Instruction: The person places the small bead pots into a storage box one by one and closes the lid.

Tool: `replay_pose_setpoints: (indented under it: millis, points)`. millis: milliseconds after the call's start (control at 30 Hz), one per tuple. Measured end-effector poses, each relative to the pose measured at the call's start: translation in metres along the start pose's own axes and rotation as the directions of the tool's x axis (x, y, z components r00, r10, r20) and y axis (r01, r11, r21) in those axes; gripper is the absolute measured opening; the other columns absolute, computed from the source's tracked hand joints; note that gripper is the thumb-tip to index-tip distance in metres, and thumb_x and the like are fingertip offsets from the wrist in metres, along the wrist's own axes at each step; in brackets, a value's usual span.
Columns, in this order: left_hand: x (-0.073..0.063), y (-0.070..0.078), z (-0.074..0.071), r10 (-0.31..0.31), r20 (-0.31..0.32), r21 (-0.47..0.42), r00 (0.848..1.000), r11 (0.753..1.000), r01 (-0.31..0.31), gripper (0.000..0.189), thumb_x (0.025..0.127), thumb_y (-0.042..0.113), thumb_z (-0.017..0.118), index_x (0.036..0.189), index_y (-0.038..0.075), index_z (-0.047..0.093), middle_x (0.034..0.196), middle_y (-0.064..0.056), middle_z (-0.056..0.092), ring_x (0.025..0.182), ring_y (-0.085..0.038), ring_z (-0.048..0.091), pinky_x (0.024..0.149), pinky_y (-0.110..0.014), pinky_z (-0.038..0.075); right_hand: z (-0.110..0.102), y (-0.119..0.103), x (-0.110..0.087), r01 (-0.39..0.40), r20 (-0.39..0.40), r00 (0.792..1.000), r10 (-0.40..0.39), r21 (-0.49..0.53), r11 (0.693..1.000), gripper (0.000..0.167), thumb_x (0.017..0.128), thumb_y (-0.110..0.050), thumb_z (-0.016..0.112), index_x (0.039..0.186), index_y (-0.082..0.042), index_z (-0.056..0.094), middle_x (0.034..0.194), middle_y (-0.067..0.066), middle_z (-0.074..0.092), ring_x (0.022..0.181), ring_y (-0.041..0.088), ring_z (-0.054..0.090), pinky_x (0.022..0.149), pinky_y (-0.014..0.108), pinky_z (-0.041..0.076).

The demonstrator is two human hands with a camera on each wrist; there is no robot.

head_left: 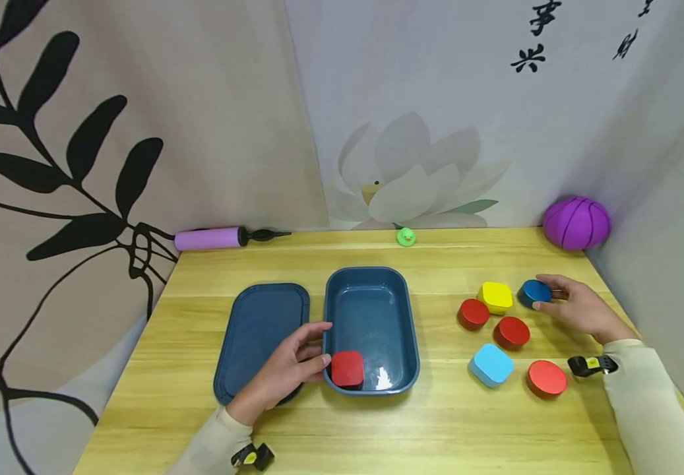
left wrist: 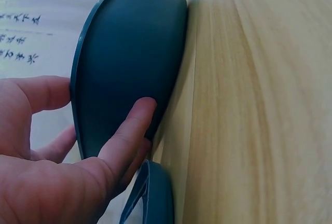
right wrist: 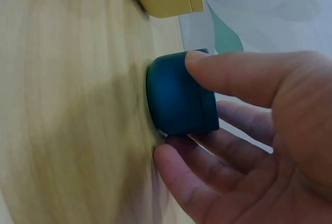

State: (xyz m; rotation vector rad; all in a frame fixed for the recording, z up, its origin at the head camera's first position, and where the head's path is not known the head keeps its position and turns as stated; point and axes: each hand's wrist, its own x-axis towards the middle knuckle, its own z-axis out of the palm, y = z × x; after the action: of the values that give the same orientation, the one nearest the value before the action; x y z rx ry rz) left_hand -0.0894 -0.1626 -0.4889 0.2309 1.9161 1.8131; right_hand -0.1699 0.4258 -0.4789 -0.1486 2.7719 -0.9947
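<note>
A deep blue rectangular box stands on the table, with a red square box in its near left corner. My left hand touches the box's left side; in the left wrist view its fingertips rest against the outer wall and rim. At the right, my right hand holds a small round dark blue box between thumb and fingers. The right wrist view shows that round box with a seam near its top. Beside it sit a yellow box and several red round and light blue pieces.
A matching blue lid lies left of the large box, partly under my left hand. Along the back are a purple pump, a small green duck and a purple ball. Nearer stand a light blue box and red round boxes.
</note>
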Motion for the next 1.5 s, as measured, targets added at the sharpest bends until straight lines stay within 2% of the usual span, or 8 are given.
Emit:
replay_pose_setpoints:
  millis: [67,233,300,467,800,1100,1267,1500]
  points:
    - [0.000,0.000,0.000,-0.004,-0.002,-0.003,1.000,1.000,0.004,0.067,0.104,0.019,0.070,0.163,0.014,0.038,0.164,-0.020,0.039,0.143,-0.043,0.052,0.095,-0.044,0.063,0.000,0.000,0.000,-0.001,-0.011,1.000,0.000,-0.015,1.000,0.072,0.102,-0.030,0.073,0.156,0.007,0.042,0.151,0.036,0.051,0.131,0.054,0.054,0.086,0.011,0.045]
    - [-0.001,-0.001,0.001,-0.001,0.001,-0.006,1.000,1.000,0.001,0.067,0.104,0.019,0.069,0.163,0.012,0.038,0.164,-0.021,0.038,0.142,-0.043,0.053,0.094,-0.044,0.063,-0.002,0.000,-0.001,-0.005,-0.014,1.000,0.005,-0.015,1.000,0.072,0.103,-0.032,0.072,0.156,0.006,0.043,0.149,0.036,0.052,0.132,0.056,0.052,0.101,0.049,0.053]
    - [0.000,0.000,0.001,0.000,0.003,-0.008,1.000,1.000,0.000,0.067,0.104,0.019,0.069,0.163,0.012,0.038,0.164,-0.022,0.038,0.142,-0.043,0.053,0.094,-0.043,0.064,-0.003,-0.002,-0.001,-0.009,-0.021,1.000,0.009,-0.008,1.000,0.071,0.103,-0.034,0.072,0.156,0.005,0.043,0.149,0.035,0.052,0.132,0.056,0.052,0.100,0.046,0.053]
    - [0.000,0.001,0.000,0.007,0.014,-0.005,1.000,1.000,-0.007,0.068,0.104,0.019,0.069,0.163,0.011,0.037,0.164,-0.024,0.036,0.143,-0.045,0.051,0.095,-0.043,0.063,-0.009,-0.011,-0.004,-0.001,-0.051,0.999,0.001,0.008,1.000,0.070,0.102,-0.037,0.073,0.155,-0.001,0.046,0.147,0.031,0.057,0.132,0.052,0.055,0.086,0.016,0.044]
    - [0.001,0.000,0.000,0.020,0.018,-0.004,1.000,1.000,-0.020,0.067,0.105,0.017,0.068,0.163,0.010,0.036,0.164,-0.025,0.036,0.142,-0.046,0.052,0.095,-0.044,0.063,-0.011,-0.059,-0.010,0.042,-0.095,0.995,-0.039,0.037,0.998,0.068,0.099,-0.039,0.076,0.154,-0.007,0.051,0.141,0.021,0.063,0.116,0.008,0.056,0.081,0.012,0.051]
    - [0.002,-0.002,0.001,0.023,0.019,-0.005,1.000,1.000,-0.023,0.067,0.105,0.016,0.067,0.163,0.009,0.036,0.164,-0.025,0.037,0.142,-0.045,0.052,0.096,-0.044,0.063,0.006,-0.109,-0.006,0.169,-0.087,0.984,-0.158,0.134,0.976,0.064,0.098,-0.026,0.079,0.153,-0.006,0.052,0.143,0.019,0.062,0.114,0.015,0.068,0.084,0.013,0.057]
    - [-0.002,-0.003,0.002,0.020,-0.019,0.014,1.000,1.000,-0.019,0.064,0.106,0.016,0.066,0.163,0.011,0.037,0.163,-0.023,0.040,0.140,-0.042,0.056,0.094,-0.042,0.064,0.023,-0.139,0.000,0.266,-0.086,0.963,-0.256,0.127,0.956,0.061,0.096,-0.024,0.082,0.148,-0.007,0.057,0.139,0.014,0.066,0.112,0.014,0.069,0.092,0.015,0.057]
    - [0.002,-0.002,0.004,0.031,-0.038,0.038,0.999,0.999,-0.029,0.062,0.106,0.016,0.065,0.162,0.013,0.039,0.163,-0.021,0.041,0.140,-0.042,0.056,0.094,-0.043,0.063,0.048,-0.165,0.007,0.357,-0.051,0.934,-0.354,0.150,0.922,0.057,0.094,-0.021,0.083,0.144,-0.007,0.060,0.137,0.011,0.068,0.117,0.030,0.069,0.095,0.028,0.061]
